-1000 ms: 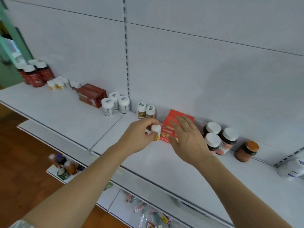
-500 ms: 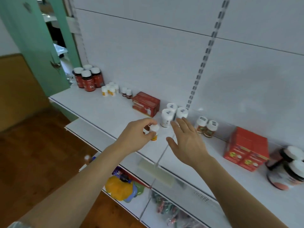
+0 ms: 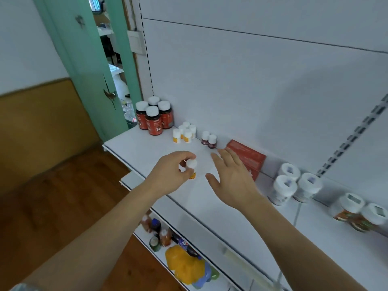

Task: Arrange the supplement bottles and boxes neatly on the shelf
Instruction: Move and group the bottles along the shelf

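Observation:
My left hand (image 3: 171, 172) pinches a small white-capped bottle with a yellow label (image 3: 191, 167) just above the white shelf (image 3: 231, 208). My right hand (image 3: 230, 178) hovers open beside it, fingers spread, holding nothing. Behind, along the back wall, stand several small yellow-label bottles (image 3: 184, 132), two small dark-red bottles (image 3: 209, 139) and a red box (image 3: 246, 159). Several large red bottles with white caps (image 3: 154, 118) stand at the shelf's left end.
White tubs (image 3: 294, 185) and orange-label bottles (image 3: 357, 213) stand on the shelf to the right. A lower shelf holds bottles (image 3: 156, 229) and a yellow bag (image 3: 184, 265). A green door (image 3: 84, 66) and wooden floor (image 3: 52, 196) lie to the left.
My view and both hands have swung left along the shelf. The left hand still carries the small bottle; the right hand has left the other red box and now hangs open.

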Motion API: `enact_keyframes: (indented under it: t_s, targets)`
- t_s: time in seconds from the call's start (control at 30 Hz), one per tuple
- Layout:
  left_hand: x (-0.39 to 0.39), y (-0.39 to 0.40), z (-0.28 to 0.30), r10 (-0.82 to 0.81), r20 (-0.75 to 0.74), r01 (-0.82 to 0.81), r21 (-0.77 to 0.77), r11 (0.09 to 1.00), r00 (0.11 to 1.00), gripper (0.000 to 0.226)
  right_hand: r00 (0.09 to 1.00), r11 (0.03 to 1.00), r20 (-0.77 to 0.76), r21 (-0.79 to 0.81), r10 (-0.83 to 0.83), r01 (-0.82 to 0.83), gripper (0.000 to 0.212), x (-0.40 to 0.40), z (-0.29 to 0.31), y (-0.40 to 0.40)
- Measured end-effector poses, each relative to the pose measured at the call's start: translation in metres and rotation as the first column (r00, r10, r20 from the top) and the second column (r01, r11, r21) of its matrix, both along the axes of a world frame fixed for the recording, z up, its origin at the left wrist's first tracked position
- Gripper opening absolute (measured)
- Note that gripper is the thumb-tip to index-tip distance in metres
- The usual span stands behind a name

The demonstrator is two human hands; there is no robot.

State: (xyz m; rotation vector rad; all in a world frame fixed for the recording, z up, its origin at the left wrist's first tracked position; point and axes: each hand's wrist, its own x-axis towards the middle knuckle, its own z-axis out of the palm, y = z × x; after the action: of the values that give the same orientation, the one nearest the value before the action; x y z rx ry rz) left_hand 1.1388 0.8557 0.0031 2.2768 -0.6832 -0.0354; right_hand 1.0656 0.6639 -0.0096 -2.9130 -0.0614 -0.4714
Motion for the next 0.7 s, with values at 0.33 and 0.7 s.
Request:
enact_keyframes:
  t_s: [0.33,0.7]
  targets:
    - [0.134,0.009,-0.009,-0.087,0.063,0.083,0.063,0.995,0.994,0.037,1.0,1.0,-0.02,0.002,-0.018,0.018,0.058,0.114,-0.012,0.024]
    - [0.231,0.001,-0.023,-0.376,0.128,0.357,0.151,0.922,0.918,0.027,0.928,0.934,-0.108,-0.012,-0.357,0.358,0.057,0.162,-0.024,0.054]
